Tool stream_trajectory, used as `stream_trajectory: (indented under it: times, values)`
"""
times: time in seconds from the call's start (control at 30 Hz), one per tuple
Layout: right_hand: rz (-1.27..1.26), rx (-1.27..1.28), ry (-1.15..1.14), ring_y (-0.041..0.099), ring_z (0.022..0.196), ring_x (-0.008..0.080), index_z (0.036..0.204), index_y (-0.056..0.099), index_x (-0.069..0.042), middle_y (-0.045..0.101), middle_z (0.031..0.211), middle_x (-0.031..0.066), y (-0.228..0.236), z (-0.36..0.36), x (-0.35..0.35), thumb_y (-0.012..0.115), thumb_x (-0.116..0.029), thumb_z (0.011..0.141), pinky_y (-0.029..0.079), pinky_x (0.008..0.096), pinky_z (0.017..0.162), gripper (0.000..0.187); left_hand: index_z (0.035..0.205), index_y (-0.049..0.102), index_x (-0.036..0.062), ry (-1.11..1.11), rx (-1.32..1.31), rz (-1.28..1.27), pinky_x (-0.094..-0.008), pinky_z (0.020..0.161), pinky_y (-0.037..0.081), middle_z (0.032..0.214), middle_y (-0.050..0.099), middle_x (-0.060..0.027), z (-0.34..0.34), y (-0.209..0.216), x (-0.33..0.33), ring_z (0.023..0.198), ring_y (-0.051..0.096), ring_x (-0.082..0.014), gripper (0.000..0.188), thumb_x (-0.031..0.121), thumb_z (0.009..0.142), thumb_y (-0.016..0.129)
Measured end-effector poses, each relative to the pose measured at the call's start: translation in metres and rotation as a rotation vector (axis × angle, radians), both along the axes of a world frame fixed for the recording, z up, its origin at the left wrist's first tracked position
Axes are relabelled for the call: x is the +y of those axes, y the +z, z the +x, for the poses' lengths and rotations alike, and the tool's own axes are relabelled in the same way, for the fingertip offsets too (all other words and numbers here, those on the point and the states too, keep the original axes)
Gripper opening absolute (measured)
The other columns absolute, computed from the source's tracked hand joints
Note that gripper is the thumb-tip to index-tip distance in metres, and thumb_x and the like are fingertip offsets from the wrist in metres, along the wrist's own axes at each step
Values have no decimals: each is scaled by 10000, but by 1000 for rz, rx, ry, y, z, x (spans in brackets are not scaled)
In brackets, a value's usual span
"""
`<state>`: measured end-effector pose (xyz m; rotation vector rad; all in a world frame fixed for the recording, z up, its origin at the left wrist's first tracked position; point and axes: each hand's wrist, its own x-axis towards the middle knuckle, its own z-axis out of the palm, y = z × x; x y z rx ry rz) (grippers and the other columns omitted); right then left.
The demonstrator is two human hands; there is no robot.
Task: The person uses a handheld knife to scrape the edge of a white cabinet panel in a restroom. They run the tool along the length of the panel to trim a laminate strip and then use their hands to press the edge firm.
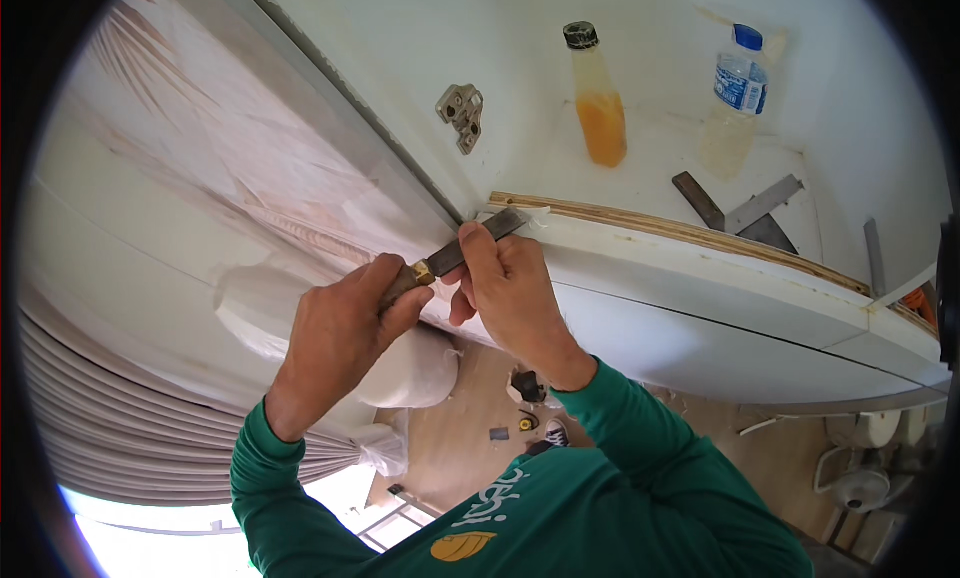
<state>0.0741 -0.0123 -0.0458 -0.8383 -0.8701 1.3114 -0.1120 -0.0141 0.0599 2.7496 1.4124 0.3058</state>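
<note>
Curtain in grey folds hangs at the far left, below a pale surface printed with brown leaf shapes. Next come rounded white furniture pieces under clear plastic, and in front of them the left hand, its fingers wrapped round the brown handle of a flat-bladed hand tool, thumb along the near side. A brass-coloured ferrule shows between handle and blade. Above, a metal hinge plate is fixed to the white cabinet wall. The right hand grasps the grey blade near its far end, index finger laid over it, the other fingers curled beneath. The blade's tip lies over the left end of the cabinet's bare plywood edge, beside a thin white shred; whether it touches the wood cannot be told. Below, on the wooden floor, are a small yellow-and-black object and a dark shoe. Inside the cabinet stands a black-capped bottle partly filled with orange liquid, then flat metal bars lying crossed, near a clear, blue-capped bottle. Something orange shows at the far right.
</note>
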Motion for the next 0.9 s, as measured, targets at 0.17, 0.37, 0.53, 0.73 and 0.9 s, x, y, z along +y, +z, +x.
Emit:
stream_trajectory:
  times: [0.17, 0.37, 0.53, 0.73, 0.9]
  values:
    - [2, 19, -13, 656, 483, 187, 786, 694, 78, 616, 556, 113, 0, -1, 0, 518, -371, 1188, 495, 350, 517, 628, 1093, 637, 65, -4, -41, -9, -506, 602, 515, 829, 704, -163, 3, -5, 3, 728, 689, -443, 324, 361, 1076, 768]
    - [-3, 10, -29, 661, 495, 173, 778, 686, 74, 632, 567, 114, -2, -2, -1, 513, -382, 1198, 495, 338, 519, 644, 1099, 631, 67, -26, -34, -25, -515, 599, 510, 800, 693, -173, 1, -7, 7, 715, 679, -454, 337, 376, 1078, 764]
    - [9, 46, -38, 671, 519, 155, 785, 683, 70, 637, 571, 106, -11, -5, 3, 517, -401, 1205, 502, 317, 524, 652, 1091, 623, 65, -58, -15, -41, -522, 598, 509, 790, 692, -177, 0, -6, 15, 716, 675, -464, 352, 391, 1082, 755]
    - [2, 128, -40, 692, 562, 152, 830, 683, 70, 644, 638, 79, -7, -8, 0, 528, -375, 1213, 528, 291, 544, 607, 1052, 597, 69, -92, -14, -43, -523, 600, 505, 785, 693, -174, -4, -5, 19, 714, 671, -461, 361, 394, 1082, 751]
    - [43, 216, -26, 724, 626, 160, 855, 682, 64, 692, 751, 97, -11, -10, -2, 532, -353, 1218, 568, 291, 588, 573, 1207, 658, 36, -79, 36, -104, -485, 646, 528, 806, 690, -195, -6, -4, 24, 738, 691, -451, 384, 380, 1074, 765]
